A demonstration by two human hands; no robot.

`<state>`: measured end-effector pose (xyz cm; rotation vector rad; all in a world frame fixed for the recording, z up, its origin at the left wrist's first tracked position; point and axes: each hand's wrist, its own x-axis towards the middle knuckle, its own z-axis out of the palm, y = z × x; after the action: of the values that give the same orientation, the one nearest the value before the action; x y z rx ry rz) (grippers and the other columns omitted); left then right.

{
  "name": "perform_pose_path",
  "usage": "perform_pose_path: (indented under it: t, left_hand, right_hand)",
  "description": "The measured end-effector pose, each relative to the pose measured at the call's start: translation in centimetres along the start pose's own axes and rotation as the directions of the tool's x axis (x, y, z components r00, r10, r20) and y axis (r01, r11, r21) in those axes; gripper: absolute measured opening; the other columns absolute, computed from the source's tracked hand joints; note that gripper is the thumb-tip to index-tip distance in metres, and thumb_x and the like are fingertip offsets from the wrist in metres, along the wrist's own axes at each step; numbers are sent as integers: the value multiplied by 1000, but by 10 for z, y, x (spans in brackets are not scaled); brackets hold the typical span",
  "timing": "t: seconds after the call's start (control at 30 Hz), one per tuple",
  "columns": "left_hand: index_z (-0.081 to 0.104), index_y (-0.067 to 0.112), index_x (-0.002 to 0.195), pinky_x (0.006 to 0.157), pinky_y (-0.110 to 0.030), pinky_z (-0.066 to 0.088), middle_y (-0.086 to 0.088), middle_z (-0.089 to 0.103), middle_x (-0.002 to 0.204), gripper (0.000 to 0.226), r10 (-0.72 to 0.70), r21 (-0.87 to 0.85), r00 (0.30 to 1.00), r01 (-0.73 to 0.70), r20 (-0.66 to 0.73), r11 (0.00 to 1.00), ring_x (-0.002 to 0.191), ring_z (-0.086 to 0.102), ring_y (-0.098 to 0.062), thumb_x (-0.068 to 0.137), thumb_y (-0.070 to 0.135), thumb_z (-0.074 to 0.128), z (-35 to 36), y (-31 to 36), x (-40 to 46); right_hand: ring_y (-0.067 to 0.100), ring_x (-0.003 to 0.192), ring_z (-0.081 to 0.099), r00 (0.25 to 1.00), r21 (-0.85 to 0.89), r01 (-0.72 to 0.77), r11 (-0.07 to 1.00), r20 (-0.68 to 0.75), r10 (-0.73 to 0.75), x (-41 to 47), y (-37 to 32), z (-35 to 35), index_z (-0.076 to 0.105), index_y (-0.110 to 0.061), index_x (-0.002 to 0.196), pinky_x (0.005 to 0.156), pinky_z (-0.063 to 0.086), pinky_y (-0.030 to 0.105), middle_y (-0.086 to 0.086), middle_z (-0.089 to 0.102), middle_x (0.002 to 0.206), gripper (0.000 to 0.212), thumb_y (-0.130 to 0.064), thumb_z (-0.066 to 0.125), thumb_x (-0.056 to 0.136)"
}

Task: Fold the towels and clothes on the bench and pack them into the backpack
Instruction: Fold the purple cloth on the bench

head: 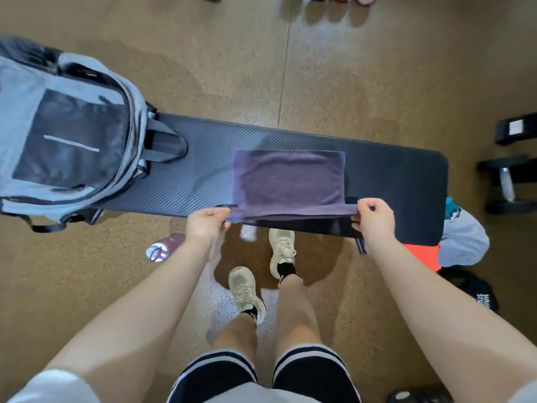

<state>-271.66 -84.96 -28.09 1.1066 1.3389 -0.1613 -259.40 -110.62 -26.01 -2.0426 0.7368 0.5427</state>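
Observation:
A dark purple towel (287, 178) lies flat on the black bench (203, 158), its near edge lifted off the pad. My left hand (207, 225) pinches the towel's near left corner and my right hand (374, 221) pinches its near right corner, so the edge is stretched between them. A grey backpack (58, 135) lies unzipped on the bench's left end, with its dark inside showing. Grey, teal and orange clothes (462, 239) hang in a heap off the bench's right end.
A purple water bottle (164, 247) lies on the brown floor under the bench's left half. Black dumbbells (508, 181) sit on the floor at the right. A black bag (470, 289) lies near my right arm. My feet (261, 271) stand close to the bench.

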Motion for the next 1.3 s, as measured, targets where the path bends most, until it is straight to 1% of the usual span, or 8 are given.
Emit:
perform_pose_path:
  t: [0.2, 0.37, 0.53, 0.67, 0.87, 1.03, 1.17, 1.3]
  left_hand:
    - [58, 7, 71, 49, -6, 46, 11, 61, 43, 18, 7, -168, 1000, -11, -29, 986, 48, 57, -1, 88, -1, 57, 29, 38, 41]
    - [58, 7, 71, 52, -8, 48, 10, 61, 43, 20, 13, -184, 998, -24, -60, 983, 49, 58, -1, 89, -1, 55, 52, 60, 83]
    - [59, 7, 93, 56, -10, 48, -2, 61, 72, 9, 71, 180, 994, -84, 77, 980, 63, 56, -10, 86, 2, 60, 68, 53, 115]
    - [62, 16, 84, 73, -29, 44, -6, 63, 80, 7, 271, 600, 959, -265, 83, 755, 76, 55, -17, 83, 9, 64, 71, 47, 129]
    - [53, 23, 77, 72, -32, 38, 3, 54, 68, 14, 380, 519, 924, -346, 44, 782, 71, 48, -16, 90, 18, 54, 73, 55, 129]
    - [55, 10, 106, 81, -31, 37, -9, 62, 99, 18, 458, 651, 889, -339, -15, 679, 93, 55, -27, 89, 17, 56, 83, 56, 130]
    - [47, 0, 127, 99, -45, 35, -21, 45, 134, 52, 657, 816, 667, -562, 351, 135, 121, 43, -39, 79, 15, 61, 99, 40, 120]
    - [45, -2, 131, 100, -51, 38, -26, 41, 139, 68, 459, 697, 536, -632, 709, -339, 126, 44, -41, 76, 38, 52, 118, 6, 124]
  right_hand:
    - [23, 95, 57, 979, -24, -91, 996, 179, 94, 58, -34, 18, 55, -4, 123, 82, 51, 29, 11, 56, 107, 38, 6, 52, 87]
    - [22, 96, 59, 987, -251, 79, 965, 155, -40, 101, -43, 41, 65, -13, 104, 85, 52, 35, 5, 63, 100, 18, -9, 60, 87]
    - [22, 95, 61, 957, -425, 286, 859, 170, -235, 141, -37, 63, 70, -14, 96, 85, 50, 39, 7, 64, 102, 17, -24, 65, 83]
    - [17, 94, 56, 946, -414, 317, 853, 199, -255, 152, -35, 66, 66, -12, 98, 86, 45, 35, 2, 63, 100, 17, -23, 58, 88]
    - [17, 87, 53, 951, -368, 303, 879, 175, -255, 157, -38, 66, 58, -9, 94, 76, 37, 29, 2, 60, 91, 18, -26, 53, 91]
    - [24, 102, 52, 935, -494, 343, 799, 100, -339, 160, -38, 81, 55, -11, 108, 87, 40, 38, 9, 59, 111, 22, -26, 53, 92]
    - [34, 127, 41, 775, -696, 552, 460, 224, -590, 140, -23, 92, 47, -6, 130, 104, 31, 44, 15, 46, 138, 49, -26, 59, 86]
    - [36, 134, 37, 513, -535, 829, 163, 610, -604, 112, 1, 126, 41, -6, 138, 108, 17, 42, 17, 38, 146, 63, -36, 45, 83]
